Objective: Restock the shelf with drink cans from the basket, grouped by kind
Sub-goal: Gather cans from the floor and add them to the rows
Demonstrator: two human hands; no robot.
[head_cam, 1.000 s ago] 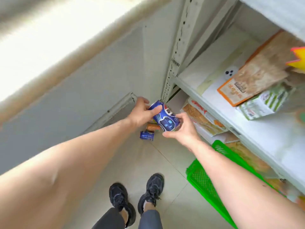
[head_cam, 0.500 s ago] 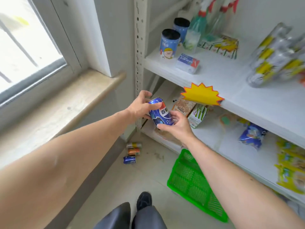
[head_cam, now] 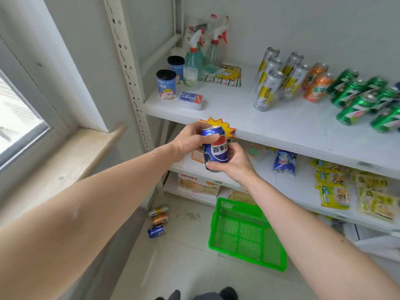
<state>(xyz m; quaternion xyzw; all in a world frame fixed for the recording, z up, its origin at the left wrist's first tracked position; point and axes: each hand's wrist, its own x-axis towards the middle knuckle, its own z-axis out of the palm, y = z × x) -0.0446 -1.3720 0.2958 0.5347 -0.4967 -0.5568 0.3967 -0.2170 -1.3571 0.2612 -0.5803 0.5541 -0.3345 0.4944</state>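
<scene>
Head view: both hands (head_cam: 190, 141) gripping upright blue can (head_cam: 214, 148); shelf (head_cam: 281, 126) lying just above, up-right of grip.

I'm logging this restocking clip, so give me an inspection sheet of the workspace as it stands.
Surface: white shelf, mostly bare at front.
Job's things: blue can upright in both hands; silver-yellow cans, orange cans, green cans grouped on shelf; green basket looks empty.
Clutter: three cans on floor; spray bottles.
Hands: left hand and right hand grip the can.
Cables: nothing seen.
Surroundings: window sill.
</scene>
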